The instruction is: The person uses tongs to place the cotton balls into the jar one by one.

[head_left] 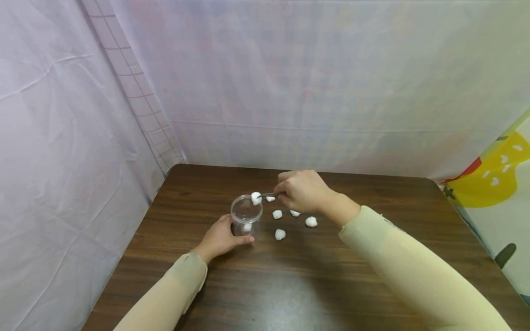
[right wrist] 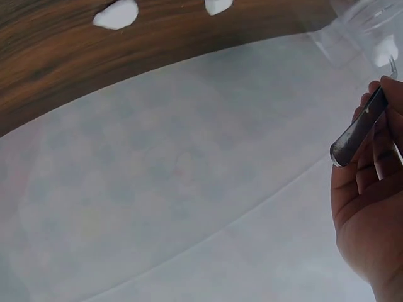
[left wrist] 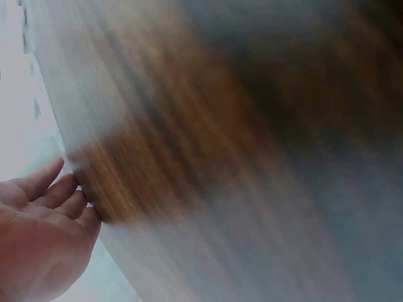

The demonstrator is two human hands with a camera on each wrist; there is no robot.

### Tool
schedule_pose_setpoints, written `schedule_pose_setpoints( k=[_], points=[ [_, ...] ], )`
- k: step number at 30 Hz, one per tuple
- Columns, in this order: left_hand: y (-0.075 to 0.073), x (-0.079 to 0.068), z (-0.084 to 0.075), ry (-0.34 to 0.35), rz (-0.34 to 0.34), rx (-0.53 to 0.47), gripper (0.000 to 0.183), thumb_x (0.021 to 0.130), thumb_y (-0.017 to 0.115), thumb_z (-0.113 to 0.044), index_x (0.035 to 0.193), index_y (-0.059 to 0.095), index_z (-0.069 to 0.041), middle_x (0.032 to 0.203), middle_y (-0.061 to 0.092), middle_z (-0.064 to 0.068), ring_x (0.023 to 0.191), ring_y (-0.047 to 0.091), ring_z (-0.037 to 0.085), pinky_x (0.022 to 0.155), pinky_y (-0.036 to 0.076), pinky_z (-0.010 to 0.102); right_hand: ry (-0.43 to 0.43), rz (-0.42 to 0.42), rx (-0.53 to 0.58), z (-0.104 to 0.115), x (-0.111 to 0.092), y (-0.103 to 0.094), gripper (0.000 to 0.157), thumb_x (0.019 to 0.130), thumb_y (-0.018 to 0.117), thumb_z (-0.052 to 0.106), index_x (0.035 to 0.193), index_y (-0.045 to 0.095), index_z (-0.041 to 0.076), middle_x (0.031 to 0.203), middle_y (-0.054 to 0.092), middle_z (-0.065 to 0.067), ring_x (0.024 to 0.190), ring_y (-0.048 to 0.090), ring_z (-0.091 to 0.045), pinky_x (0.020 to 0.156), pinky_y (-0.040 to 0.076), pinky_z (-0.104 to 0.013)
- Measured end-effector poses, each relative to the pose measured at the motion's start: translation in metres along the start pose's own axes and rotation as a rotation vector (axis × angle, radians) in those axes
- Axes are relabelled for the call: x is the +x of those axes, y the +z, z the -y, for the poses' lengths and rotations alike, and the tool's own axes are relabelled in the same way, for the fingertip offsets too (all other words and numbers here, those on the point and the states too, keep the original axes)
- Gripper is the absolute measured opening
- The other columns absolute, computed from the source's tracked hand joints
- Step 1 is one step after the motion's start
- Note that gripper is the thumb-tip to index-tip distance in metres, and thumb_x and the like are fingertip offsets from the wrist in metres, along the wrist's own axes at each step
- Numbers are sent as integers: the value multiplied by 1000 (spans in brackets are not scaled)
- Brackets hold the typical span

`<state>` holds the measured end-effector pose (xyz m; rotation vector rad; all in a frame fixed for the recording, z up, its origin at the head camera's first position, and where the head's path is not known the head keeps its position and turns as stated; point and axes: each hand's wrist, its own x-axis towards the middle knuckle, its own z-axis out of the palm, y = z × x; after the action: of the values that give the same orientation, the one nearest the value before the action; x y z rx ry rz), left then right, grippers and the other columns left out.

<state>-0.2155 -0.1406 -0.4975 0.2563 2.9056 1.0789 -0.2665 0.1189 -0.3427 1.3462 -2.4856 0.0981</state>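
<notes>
A clear plastic jar [head_left: 244, 216] stands on the table with one cotton ball [head_left: 247, 227] visible inside. My left hand [head_left: 221, 238] holds the jar from its left side, thumb at the front and fingers behind. In the left wrist view, that hand's fingers [left wrist: 70, 194] are bent, and the jar does not show. Metal tweezers [right wrist: 360, 131] are pinched in my right hand [head_left: 305, 191], which reaches in from the right. Their tips grip another cotton ball [head_left: 256, 198] at the right part of the jar's open mouth.
Several loose cotton balls lie right of the jar, among them a near one [head_left: 280, 234] and a rightmost one [head_left: 311, 222]. The dark wooden table [head_left: 372, 266] meets a pale curtain [head_left: 310, 92] at its back edge. More white cloth [head_left: 62, 161] hangs on the left.
</notes>
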Motion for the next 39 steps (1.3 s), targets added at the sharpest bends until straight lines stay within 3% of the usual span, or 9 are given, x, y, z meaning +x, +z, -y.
schedule_pose_setpoints(
  k=[10, 29, 34, 39],
  points=[
    [1, 1, -2, 10, -5, 3, 85, 72, 84, -56, 137, 57, -8, 136, 56, 15, 124, 53, 32, 103, 42, 52, -18, 56, -2, 9, 8, 12, 18, 81, 72, 13, 95, 81, 20, 78, 55, 12, 59, 48, -3, 47, 44, -23],
    [0, -1, -4, 6, 0, -9, 82, 72, 85, -55, 135, 58, -10, 136, 57, 13, 124, 53, 30, 103, 42, 50, -55, 65, -25, 9, 5, 20, 14, 82, 72, 16, 93, 81, 22, 77, 54, 12, 58, 47, -3, 47, 42, -23],
    [1, -1, -2, 6, -4, -10, 82, 73, 85, -55, 136, 58, -9, 137, 55, 14, 126, 52, 32, 104, 41, 51, -64, 52, -2, -1, -8, 17, 14, 84, 73, 19, 96, 80, 21, 81, 58, 11, 61, 50, -3, 49, 45, -25],
    [0, -1, -2, 14, -10, -2, 84, 73, 85, -54, 137, 57, -7, 139, 54, 16, 127, 51, 33, 105, 40, 52, -51, 16, 28, -21, -41, 12, 15, 83, 76, 19, 97, 79, 18, 84, 59, 10, 60, 49, -2, 49, 43, -25]
  ],
)
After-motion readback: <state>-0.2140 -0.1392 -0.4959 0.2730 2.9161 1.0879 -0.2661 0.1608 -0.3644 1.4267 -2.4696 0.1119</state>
